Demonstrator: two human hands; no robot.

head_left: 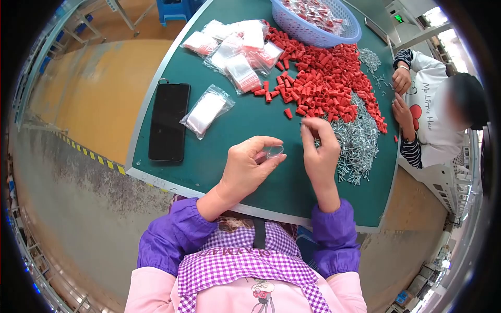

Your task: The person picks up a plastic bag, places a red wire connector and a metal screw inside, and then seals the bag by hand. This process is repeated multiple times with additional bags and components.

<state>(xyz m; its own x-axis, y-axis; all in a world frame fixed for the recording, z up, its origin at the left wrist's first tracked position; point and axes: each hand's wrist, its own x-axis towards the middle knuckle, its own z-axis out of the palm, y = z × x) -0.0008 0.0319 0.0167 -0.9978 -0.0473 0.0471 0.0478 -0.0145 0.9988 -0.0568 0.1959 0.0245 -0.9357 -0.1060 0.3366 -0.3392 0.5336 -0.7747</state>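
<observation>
My left hand [250, 160] pinches a small clear plastic bag [274, 152] between thumb and fingers, its rounded mouth facing up over the green table. Close by on the right, my right hand [320, 148] has its thumb and forefinger drawn together; a thin dark sliver shows at the tips, too small to name. That hand is beside a heap of silver screws [360, 148] and just below a large pile of red plastic cone-shaped plugs [329, 78]. One loose red plug [288, 113] lies a little beyond its fingertips.
A stack of clear zip bags [240, 52] lies at the upper left, with another bag bundle [207, 112] beside a black phone [169, 122]. A blue basket [313, 31] of filled packets stands at the back. Another person's hands [402, 94] rest at the right table edge.
</observation>
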